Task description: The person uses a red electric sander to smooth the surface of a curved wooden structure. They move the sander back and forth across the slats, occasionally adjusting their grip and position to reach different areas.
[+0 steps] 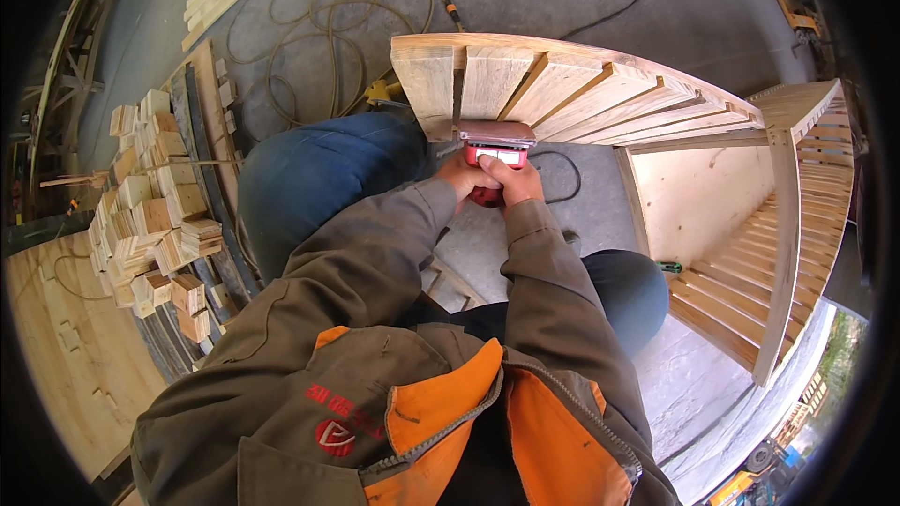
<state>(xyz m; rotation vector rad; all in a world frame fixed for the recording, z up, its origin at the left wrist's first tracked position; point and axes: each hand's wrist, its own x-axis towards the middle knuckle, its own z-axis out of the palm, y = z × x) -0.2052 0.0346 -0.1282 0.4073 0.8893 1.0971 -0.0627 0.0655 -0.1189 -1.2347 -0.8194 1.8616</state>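
Note:
Both my hands are closed round a red electric sander (484,195), held in front of me between my knees. My left hand (457,175) wraps its left side and my right hand (517,180) its right side, the thumbs close together on top. The sander's flat pad faces away from me and appears to meet the lower edge of a slatted wooden panel (497,80). That panel is pale wood, with narrow gaps between its slats. At its right end it adjoins a wooden frame (783,215) with more slats.
Stacked wood blocks (155,197) and long boards stand at the left. A coiled hose (333,28) lies on the concrete floor beyond the panel, near a yellow tool (382,91). A black cord (570,178) loops right of the sander. A small green object (668,266) rests by the frame.

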